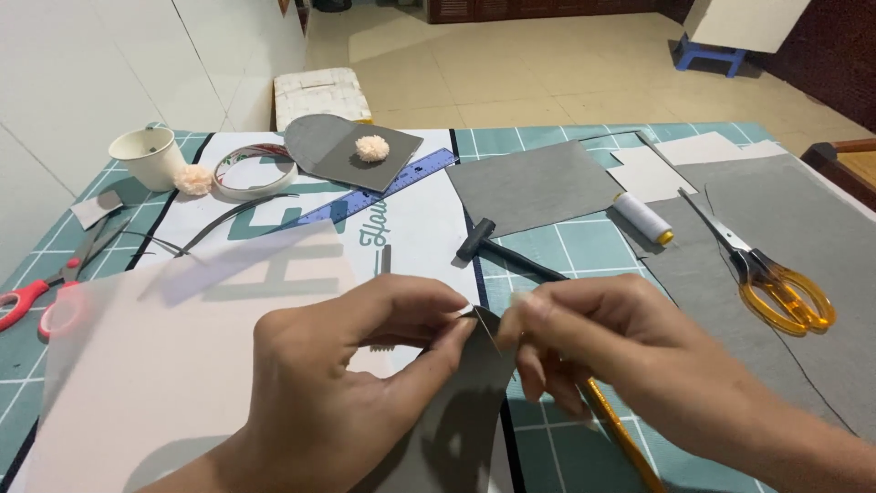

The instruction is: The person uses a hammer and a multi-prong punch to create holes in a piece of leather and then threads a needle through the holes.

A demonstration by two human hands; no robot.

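Observation:
My left hand [365, 365] pinches the top edge of a dark grey fabric piece [456, 420] between thumb and fingers. My right hand [602, 338] pinches the same edge from the right, fingertips almost touching the left ones. The fabric hangs down toward me over a translucent white sheet [164, 347]. A yellow pencil [620, 429] lies under my right hand. A small black hammer [497, 248] rests just beyond the hands.
On the green cutting mat [566, 246]: orange-handled scissors [776, 283], white thread spool [643, 217], grey fabric sheets [534, 183], blue ruler [383, 187], tape roll [254, 171], paper cup [151, 155], pom-poms [371, 147], red-handled scissors [46, 292] at left.

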